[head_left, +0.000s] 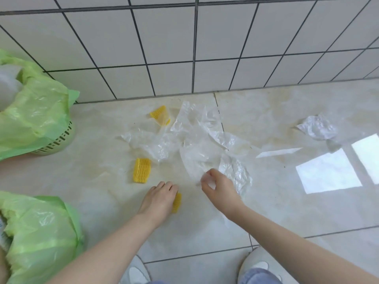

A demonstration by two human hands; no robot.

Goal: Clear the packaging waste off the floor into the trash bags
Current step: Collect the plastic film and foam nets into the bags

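Observation:
Clear plastic wrap point(196, 138) lies crumpled across the middle of the tiled floor. My right hand point(218, 186) pinches the near edge of one clear sheet. My left hand point(161, 196) is closed over a yellow foam net sleeve point(176, 202) on the floor. A second yellow foam net point(141, 170) lies just left of it, and a third point(160, 115) sits near the wall under the plastic's edge. A crumpled white piece point(316, 128) lies at the right. One green trash bag point(39, 238) stands at my near left; another point(34, 115) lines a basket farther left.
A white tiled wall point(194, 48) with dark grout runs along the far side. A thin white strip point(279, 152) lies on the floor right of the plastic. My two shoes point(256, 263) are at the bottom edge. Window light reflects at the right.

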